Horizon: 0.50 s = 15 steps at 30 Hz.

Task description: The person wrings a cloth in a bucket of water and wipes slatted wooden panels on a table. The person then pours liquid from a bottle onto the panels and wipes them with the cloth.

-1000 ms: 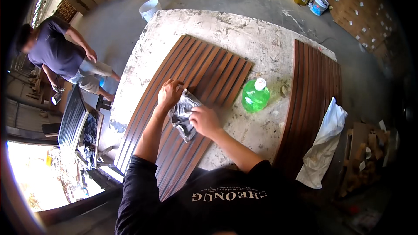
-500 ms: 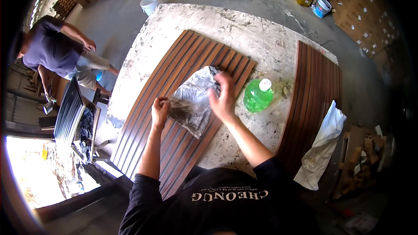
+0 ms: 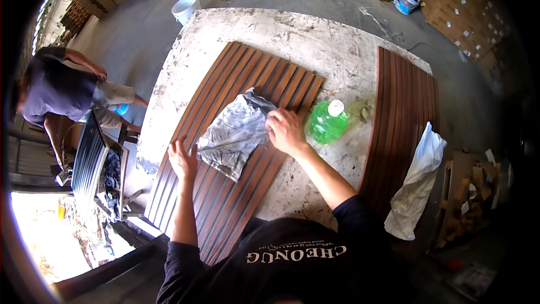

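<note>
My right hand [image 3: 286, 130] lies flat on the right edge of a grey cloth [image 3: 235, 133], fingers together and stretched out, pressing it down rather than gripping it. The cloth is crumpled and stained, mottled dark and pale grey, spread open in a rough four-cornered shape with its far corner folded up. It lies in the middle of a ribbed brown wooden panel [image 3: 225, 202], which runs aslant across the counter [image 3: 315, 34] from near left to far right. My left hand [image 3: 183, 160] rests on the panel just beside the cloth's near left corner, fingers slightly apart and open, thumb toward the cloth; I cannot tell whether it touches the cloth.

Just right of my right hand a green plastic bottle [image 3: 328, 123] with a white cap stands on the pale, blotched counter. Further right lies a second ribbed panel [image 3: 402, 112], with a white cloth [image 3: 419, 183] draped over its near edge. At far left another person [image 3: 59, 90] bends over, and a white bucket [image 3: 185, 8] stands on the floor beyond the counter.
</note>
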Each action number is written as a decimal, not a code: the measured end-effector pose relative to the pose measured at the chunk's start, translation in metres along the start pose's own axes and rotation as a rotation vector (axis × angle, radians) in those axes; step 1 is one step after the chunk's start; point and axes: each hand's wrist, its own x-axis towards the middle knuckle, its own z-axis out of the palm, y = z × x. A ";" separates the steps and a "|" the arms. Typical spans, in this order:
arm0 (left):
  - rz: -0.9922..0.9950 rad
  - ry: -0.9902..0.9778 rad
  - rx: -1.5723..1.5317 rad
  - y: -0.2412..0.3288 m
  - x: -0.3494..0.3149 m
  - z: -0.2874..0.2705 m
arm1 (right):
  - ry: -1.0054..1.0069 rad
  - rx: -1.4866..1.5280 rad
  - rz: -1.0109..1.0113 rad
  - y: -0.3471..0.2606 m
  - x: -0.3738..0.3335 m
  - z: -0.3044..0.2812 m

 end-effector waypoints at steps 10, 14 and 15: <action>0.360 -0.320 -0.080 0.027 -0.086 0.001 | -0.067 -0.024 0.141 0.001 0.001 0.003; 0.315 -0.450 -0.176 0.019 -0.087 -0.029 | 0.116 -0.238 0.181 -0.007 -0.002 0.008; 0.248 -0.521 -0.187 0.020 -0.089 -0.040 | 0.065 -0.097 0.066 -0.024 -0.005 0.002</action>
